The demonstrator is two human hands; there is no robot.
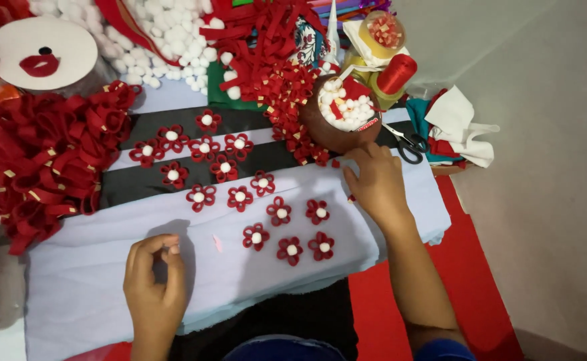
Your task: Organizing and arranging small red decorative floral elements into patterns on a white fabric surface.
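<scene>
Head view: left hand (154, 277) perhaps pinching something, near red flowers (256, 236).

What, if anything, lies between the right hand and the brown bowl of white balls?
Nothing visible. The right hand rests on the pale cloth just below the brown bowl, fingertips close to its rim. The finished red flowers lie off to the left.

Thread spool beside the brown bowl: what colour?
Red thread spool, glossy; head view shows it best.
</scene>
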